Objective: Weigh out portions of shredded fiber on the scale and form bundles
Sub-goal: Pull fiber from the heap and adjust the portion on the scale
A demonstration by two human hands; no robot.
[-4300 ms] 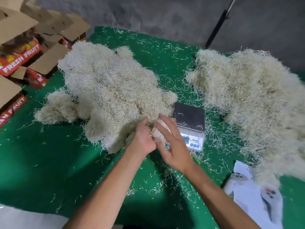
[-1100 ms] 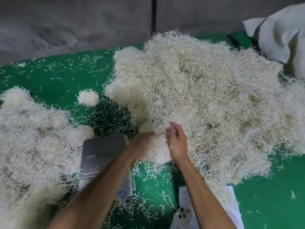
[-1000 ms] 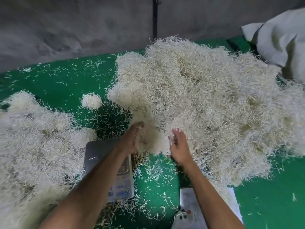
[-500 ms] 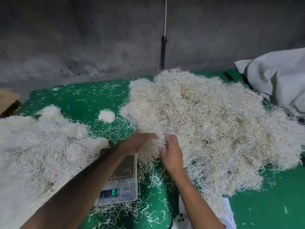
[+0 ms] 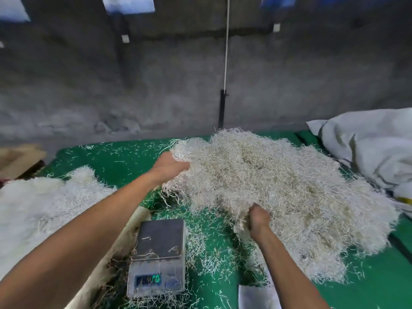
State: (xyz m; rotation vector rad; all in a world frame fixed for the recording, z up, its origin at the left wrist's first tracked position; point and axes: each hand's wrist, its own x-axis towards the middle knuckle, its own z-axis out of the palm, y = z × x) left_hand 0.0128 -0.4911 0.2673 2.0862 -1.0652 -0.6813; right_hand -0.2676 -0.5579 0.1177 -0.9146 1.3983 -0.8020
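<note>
Left hand now farther out, gripping fiber pile edge; right hand clutching its near edge; scale bare.

Scale pan open above (fiber piles flank both sides).

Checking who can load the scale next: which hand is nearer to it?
Right. The right hand grips fiber at the big pile's near edge, just right of the scale; the left hand reaches into the pile well beyond it.
</note>
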